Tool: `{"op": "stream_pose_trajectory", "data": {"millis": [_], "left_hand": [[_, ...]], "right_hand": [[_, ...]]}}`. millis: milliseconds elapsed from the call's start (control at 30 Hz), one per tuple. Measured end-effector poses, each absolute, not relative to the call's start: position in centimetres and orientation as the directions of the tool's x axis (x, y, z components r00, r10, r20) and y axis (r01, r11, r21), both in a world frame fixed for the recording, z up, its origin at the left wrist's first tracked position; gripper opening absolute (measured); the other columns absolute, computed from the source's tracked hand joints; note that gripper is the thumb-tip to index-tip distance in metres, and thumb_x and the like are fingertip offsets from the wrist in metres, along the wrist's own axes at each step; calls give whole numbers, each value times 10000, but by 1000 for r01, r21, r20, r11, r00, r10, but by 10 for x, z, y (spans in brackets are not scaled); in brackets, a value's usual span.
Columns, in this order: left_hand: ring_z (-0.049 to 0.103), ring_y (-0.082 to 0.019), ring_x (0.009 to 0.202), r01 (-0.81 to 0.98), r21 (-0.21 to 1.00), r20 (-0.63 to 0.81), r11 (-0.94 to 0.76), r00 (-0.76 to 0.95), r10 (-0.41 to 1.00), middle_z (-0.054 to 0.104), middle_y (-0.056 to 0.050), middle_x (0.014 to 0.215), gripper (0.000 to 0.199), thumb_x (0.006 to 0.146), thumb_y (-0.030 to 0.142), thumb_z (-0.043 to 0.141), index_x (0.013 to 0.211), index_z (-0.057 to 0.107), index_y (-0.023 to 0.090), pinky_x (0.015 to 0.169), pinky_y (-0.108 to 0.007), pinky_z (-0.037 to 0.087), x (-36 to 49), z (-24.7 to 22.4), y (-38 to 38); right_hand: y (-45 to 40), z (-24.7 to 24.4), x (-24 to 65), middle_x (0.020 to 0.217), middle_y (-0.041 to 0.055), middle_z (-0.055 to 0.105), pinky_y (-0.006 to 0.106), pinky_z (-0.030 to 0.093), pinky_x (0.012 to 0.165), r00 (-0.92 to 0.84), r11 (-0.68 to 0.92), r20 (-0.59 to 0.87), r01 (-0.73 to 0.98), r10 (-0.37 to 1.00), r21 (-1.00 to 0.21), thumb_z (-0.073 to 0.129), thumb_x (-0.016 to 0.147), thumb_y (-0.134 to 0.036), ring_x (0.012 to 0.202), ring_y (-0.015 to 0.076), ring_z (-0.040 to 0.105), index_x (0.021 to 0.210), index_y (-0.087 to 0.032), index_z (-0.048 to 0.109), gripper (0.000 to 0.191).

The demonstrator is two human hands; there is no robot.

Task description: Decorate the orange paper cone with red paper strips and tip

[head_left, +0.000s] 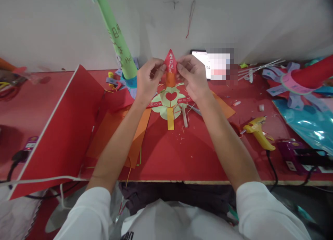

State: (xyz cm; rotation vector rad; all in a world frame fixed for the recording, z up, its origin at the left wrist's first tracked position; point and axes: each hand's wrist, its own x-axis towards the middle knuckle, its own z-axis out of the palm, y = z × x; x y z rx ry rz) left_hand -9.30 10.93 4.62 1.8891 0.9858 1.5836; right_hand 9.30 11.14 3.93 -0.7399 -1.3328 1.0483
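Both of my hands pinch the sides of a red pointed paper piece (171, 63) with white lettering. It tops an orange paper piece (170, 81). My left hand (149, 78) has its thumb and fingertips on the left edge, and my right hand (194, 75) does the same on the right. Just below lies a pale green flower-shaped paper (160, 112) with a red heart (171, 96) at its centre. Red lettered strips stretch out to both sides of it, and a yellow strip (170, 119) points down toward me.
A green paper tube (114, 35) stands left, near a red upright board (62, 129). Orange sheets (109, 132) lie under my left forearm. A yellow glue gun (257, 130), a purple power socket (291, 156) and a blue plastic packet (304, 122) are right; a tablet (201, 54) leans behind.
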Motion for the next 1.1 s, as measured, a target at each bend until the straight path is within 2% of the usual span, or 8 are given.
{"op": "stream_pose_trajectory", "data": {"millis": [167, 300, 433, 667, 767, 967, 1100], "left_hand": [[464, -159, 800, 245, 742, 629, -624, 66, 775, 640, 16, 861, 405, 1032, 663, 649, 934, 663, 270, 798, -339, 407, -92, 48, 104], [480, -162, 813, 278, 737, 621, -616, 82, 780, 606, 17, 819, 374, 1039, 622, 664, 896, 630, 277, 791, -347, 412, -91, 50, 98], [495, -196, 827, 271, 741, 625, -615, 56, 778, 584, 9, 799, 325, 1012, 598, 685, 865, 630, 314, 775, -365, 394, -91, 49, 99], [361, -153, 794, 240, 750, 614, -616, 94, 784, 555, 25, 793, 386, 1012, 598, 729, 881, 637, 246, 816, -315, 353, -93, 43, 108], [351, -142, 764, 254, 734, 627, -629, 100, 772, 555, 32, 801, 354, 1039, 543, 717, 878, 632, 239, 807, -316, 342, -93, 45, 106], [461, -172, 720, 366, 671, 652, -645, 123, 748, 577, 7, 782, 311, 1066, 495, 643, 854, 653, 267, 746, -345, 372, -92, 60, 93], [424, -173, 712, 382, 653, 656, -654, 144, 740, 577, 13, 752, 311, 1053, 464, 675, 816, 632, 267, 750, -343, 378, -96, 63, 94]], "right_hand": [[115, 36, 92, 920, 14, 729, 404, 653, 730, -18, 406, 414, -161, 910, -900, 884, 713, -781, 856, 225, 707, 935, -315, 716, 543], [120, 34, 94, 900, 20, 722, 393, 650, 760, 22, 455, 457, -137, 889, -880, 845, 768, -777, 882, 226, 720, 947, -311, 747, 509], [117, 36, 96, 949, 35, 736, 400, 654, 768, 23, 434, 433, -85, 901, -897, 821, 784, -792, 955, 252, 730, 973, -320, 750, 514], [112, 38, 96, 1051, 35, 758, 408, 670, 798, -69, 428, 438, -127, 896, -895, 896, 734, -741, 1050, 266, 725, 1015, -333, 750, 516], [114, 37, 97, 1010, 38, 757, 413, 664, 807, -34, 470, 475, -92, 879, -878, 887, 772, -706, 1019, 263, 728, 972, -320, 758, 454], [115, 39, 101, 885, 33, 724, 400, 641, 759, 11, 524, 525, 36, 851, -851, 830, 871, -632, 989, 274, 741, 901, -293, 742, 352], [113, 42, 104, 890, 33, 720, 392, 637, 760, 9, 521, 523, 80, 852, -850, 811, 888, -627, 1029, 283, 740, 892, -283, 727, 354]]}}
